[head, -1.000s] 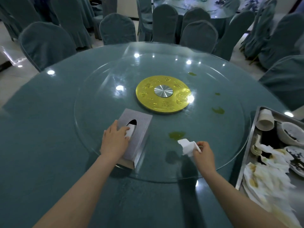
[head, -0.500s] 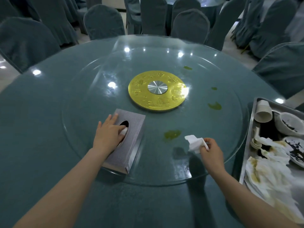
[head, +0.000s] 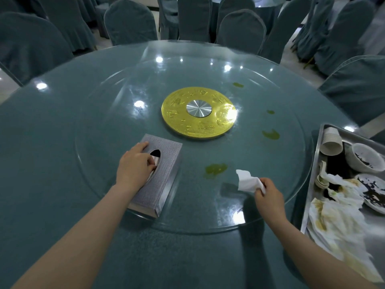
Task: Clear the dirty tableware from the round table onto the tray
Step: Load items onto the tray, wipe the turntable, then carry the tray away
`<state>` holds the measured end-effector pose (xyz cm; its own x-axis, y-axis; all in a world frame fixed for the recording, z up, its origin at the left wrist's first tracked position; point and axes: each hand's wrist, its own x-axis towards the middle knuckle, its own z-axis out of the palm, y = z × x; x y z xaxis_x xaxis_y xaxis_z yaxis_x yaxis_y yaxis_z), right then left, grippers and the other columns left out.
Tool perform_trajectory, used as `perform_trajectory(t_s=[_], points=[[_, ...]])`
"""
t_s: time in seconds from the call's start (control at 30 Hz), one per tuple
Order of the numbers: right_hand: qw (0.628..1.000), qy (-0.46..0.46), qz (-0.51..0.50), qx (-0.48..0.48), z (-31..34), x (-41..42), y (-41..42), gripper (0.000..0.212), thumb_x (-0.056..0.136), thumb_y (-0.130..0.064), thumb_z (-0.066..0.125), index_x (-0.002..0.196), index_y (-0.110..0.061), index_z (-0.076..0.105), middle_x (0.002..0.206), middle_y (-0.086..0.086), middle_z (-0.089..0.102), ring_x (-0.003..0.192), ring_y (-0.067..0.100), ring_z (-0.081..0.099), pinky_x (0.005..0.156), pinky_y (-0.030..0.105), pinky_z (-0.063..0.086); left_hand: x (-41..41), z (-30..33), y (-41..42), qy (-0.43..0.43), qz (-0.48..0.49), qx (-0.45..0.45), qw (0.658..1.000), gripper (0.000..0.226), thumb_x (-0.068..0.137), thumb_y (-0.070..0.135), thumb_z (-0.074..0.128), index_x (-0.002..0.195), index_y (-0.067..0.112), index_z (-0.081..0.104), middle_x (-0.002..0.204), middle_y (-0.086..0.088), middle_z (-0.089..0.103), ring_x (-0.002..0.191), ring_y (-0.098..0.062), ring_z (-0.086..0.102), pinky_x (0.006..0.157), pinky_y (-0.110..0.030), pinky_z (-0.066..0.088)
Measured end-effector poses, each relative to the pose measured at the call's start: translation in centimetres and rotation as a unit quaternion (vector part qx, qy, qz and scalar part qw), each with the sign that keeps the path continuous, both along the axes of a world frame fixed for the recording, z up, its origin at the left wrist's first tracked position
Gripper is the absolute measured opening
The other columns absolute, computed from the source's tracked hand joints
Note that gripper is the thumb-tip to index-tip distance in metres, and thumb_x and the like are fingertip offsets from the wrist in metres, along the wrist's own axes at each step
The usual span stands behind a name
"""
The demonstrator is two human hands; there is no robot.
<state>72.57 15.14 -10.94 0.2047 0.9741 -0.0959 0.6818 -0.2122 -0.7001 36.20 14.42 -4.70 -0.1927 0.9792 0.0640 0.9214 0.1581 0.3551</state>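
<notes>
Now left hand (head: 134, 165) fingers curled into the tissue box (head: 158, 174) slot, no longer flat; right hand (head: 268, 195) still pinching tissue (head: 248, 181).

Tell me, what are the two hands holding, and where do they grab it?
The right hand pinches a white tissue by its near end. The left hand rests on the tissue box, fingers pinching a tissue at the slot.
</notes>
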Motion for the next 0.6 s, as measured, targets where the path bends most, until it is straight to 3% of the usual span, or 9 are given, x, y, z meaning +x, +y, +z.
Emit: perform_trajectory(t_s=[0.13,0.23,0.33,0.47,0.53,0.6], points=[[1.000,-0.010,0.001,0.002,-0.2,-0.2,-0.2,0.021,0.089,-0.008,0.046,0.104,-0.020,0.055,0.089,-0.002,0.060,0.076,0.019,0.055,0.061,0.030,0.038,-0.7,0.7,-0.7,-0.054,0.002,0.005,0.999,0.004,0.081,0.016,0.071,0.077,0.015,0.071,0.146,-0.001,0.045,0.132,-0.020,0.043,0.107,-0.045,0.034],[1.000,-0.024,0.006,-0.003,-0.1,-0.3,-0.4,0.024,0.089,-0.009,0.045,0.108,-0.019,0.057,0.089,-0.003,0.059,0.078,0.019,0.055,0.061,0.030,0.038,-1.3,1.4,-1.4,-0.081,0.006,0.045,0.996,0.013,0.079,0.010,0.071,0.070,0.019,0.068,0.132,0.001,0.056,0.114,-0.019,0.055,0.094,-0.030,0.038],[0.998,-0.053,0.025,-0.007,0.1,-0.1,-0.6,0.025,0.091,-0.010,0.045,0.111,-0.019,0.057,0.087,-0.005,0.059,0.076,0.019,0.056,0.059,0.029,0.039,-1.4,1.9,-2.3,-0.124,0.024,0.076,0.989,0.016,0.079,0.007,0.069,0.071,0.018,0.063,0.113,0.002,0.063,0.099,-0.014,0.055,0.081,-0.022,0.034],[0.995,-0.089,0.048,-0.018,0.4,0.0,-0.9,0.023,0.091,-0.012,0.044,0.106,-0.022,0.058,0.080,-0.004,0.061,0.069,0.018,0.055,0.053,0.028,0.036,-1.1,3.9,-3.3,-0.261,0.112,0.160,0.945,0.021,0.086,0.009,0.063,0.074,0.025,0.056,0.084,0.012,0.061,0.082,-0.011,0.056,0.068,-0.010,0.038],[0.992,-0.107,0.073,-0.011,0.7,-0.1,-1.1,0.018,0.092,-0.018,0.045,0.104,-0.024,0.057,0.083,-0.003,0.064,0.068,0.018,0.054,0.057,0.030,0.039,-0.3,5.1,-3.6,-0.297,0.115,0.190,0.929,0.026,0.087,0.008,0.061,0.073,0.029,0.052,0.084,0.018,0.059,0.076,-0.001,0.056,0.061,0.000,0.036],[0.986,-0.130,0.106,0.001,0.8,0.0,-1.3,0.016,0.095,-0.025,0.047,0.108,-0.025,0.057,0.089,-0.004,0.065,0.072,0.018,0.054,0.061,0.030,0.039,1.2,5.8,-3.9,-0.329,0.098,0.195,0.919,0.027,0.089,0.008,0.058,0.075,0.028,0.049,0.087,0.018,0.058,0.074,0.008,0.055,0.060,0.000,0.036]])
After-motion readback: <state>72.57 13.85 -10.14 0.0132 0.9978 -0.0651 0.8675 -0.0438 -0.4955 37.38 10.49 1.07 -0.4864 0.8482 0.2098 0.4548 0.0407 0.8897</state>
